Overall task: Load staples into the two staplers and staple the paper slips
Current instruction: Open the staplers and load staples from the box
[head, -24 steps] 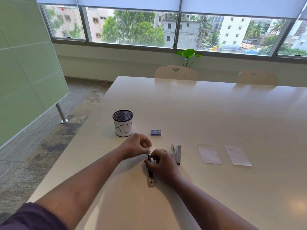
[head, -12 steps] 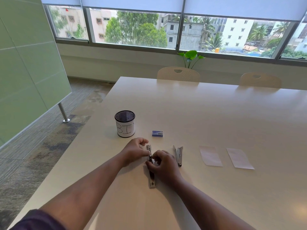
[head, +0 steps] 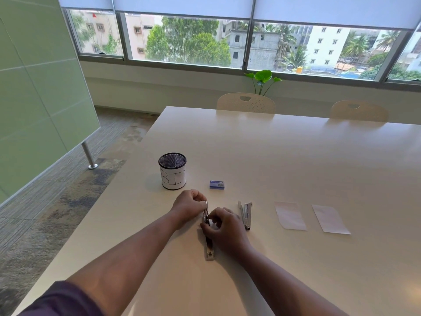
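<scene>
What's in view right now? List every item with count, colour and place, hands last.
stapler in hand: 1, silver, lying on the table between both hands, opened up
second stapler: 1, silver, on the table right of the hands, untouched
staple box: 1, blue, beyond the hands
paper slips: 2, white, flat, side by side at the right
bin cup: 1, black mesh with white label, far left
table: 1, cream
chairs: 2, cream, far side
plant: 1, green, by the window
left hand: pinching the stapler's far end
right hand: fingers on the stapler's middle
</scene>
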The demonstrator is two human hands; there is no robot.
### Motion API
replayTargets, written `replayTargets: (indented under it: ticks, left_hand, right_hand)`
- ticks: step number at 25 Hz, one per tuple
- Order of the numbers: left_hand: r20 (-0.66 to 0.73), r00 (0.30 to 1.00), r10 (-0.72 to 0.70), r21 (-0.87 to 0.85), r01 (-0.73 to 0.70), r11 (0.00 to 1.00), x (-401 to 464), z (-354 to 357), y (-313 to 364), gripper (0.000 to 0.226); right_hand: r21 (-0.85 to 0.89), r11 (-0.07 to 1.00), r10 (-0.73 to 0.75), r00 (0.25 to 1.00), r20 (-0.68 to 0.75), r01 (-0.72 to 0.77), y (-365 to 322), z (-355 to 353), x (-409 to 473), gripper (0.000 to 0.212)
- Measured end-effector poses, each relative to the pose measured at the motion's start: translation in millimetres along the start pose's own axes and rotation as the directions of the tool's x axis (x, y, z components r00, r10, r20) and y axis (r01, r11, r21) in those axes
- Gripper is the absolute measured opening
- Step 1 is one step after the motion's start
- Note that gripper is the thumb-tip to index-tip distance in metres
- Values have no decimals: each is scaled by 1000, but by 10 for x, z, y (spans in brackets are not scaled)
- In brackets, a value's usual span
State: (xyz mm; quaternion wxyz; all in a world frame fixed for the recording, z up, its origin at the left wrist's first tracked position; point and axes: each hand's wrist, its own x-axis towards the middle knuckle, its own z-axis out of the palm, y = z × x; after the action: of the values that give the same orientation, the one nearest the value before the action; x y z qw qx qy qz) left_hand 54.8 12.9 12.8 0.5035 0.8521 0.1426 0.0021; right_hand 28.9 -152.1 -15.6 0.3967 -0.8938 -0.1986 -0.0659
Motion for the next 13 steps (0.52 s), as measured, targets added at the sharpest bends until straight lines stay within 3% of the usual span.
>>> replayTargets:
  ticks: [9,13]
  left_hand:
    - [42,996,-82,-109,86,990,44,-55,29,9]
    - [74,992,-99,-144,109,984,70,-75,36,11]
  right_hand:
    - [160,986,-48,999,-12,49,17,5,-10,15]
    - [122,992,-20,1000,-2,20,27,11,3,14]
